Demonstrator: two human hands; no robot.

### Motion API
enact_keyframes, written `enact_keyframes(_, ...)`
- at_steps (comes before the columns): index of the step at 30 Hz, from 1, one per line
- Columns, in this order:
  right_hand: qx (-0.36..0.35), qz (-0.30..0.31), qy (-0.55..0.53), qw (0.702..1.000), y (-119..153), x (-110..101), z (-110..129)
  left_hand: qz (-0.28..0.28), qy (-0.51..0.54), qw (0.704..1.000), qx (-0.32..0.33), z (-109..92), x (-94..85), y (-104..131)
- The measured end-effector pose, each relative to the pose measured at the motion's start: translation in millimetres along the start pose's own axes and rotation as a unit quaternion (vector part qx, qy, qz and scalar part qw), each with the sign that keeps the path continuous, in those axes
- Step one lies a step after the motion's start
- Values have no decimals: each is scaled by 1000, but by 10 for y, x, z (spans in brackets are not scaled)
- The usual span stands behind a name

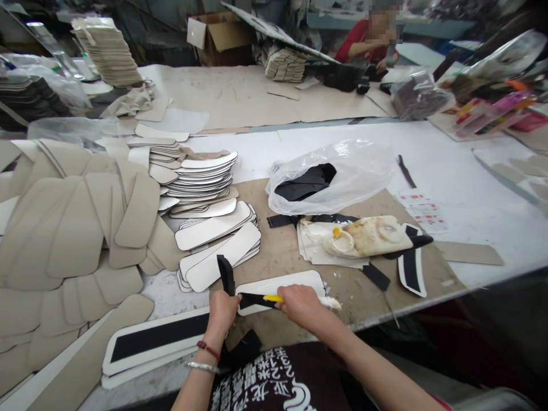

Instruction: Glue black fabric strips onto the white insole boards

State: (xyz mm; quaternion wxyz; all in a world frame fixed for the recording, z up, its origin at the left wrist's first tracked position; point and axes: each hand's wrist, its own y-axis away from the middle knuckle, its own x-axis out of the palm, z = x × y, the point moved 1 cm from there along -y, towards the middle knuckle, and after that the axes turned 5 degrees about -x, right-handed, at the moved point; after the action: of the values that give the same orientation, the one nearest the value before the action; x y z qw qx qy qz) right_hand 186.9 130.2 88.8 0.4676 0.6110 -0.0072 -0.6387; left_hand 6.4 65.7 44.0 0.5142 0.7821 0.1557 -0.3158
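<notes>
My left hand [223,313] is closed around black strips [226,274], which stick up above its fingers. Its fingertips touch the left end of a white panel [280,288] with rounded ends. My right hand [302,308] grips a thin yellow tool [273,298] over a black piece lying on that panel. A white, crusted end [331,302] shows on the other side of the hand; the tool's exact kind is unclear. Left of my left hand lies a white panel with a black strip on it [158,337]. Beyond are stacked white panels [225,245].
Many beige panels [72,228] overlap at the left. A plastic bag [363,171] holds black pieces [306,182]. A stained cream container [377,235] lies right of centre, near another black-striped panel [411,268]. Across the tables sits a person in red [355,43].
</notes>
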Motion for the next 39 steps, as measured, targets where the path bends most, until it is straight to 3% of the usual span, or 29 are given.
enact_keyframes(4, 71, -24, -47, 996, 307, -76, -469, 8, -10, 1000, 11, -19, -22, 11)
enact_keyframes(9, 151, -76, -84, 982, 337, -14, -799, 16, -41, 999, 22, -54, -27, 18)
enact_keyframes(18, 189, -99, -134, 968, 135, 168, -923, 16, -84, 996, 24, -67, 7, 19)
enact_keyframes(39, 158, -84, -185, 966, -15, 303, -1151, 10, -95, 995, -9, -120, 78, 17)
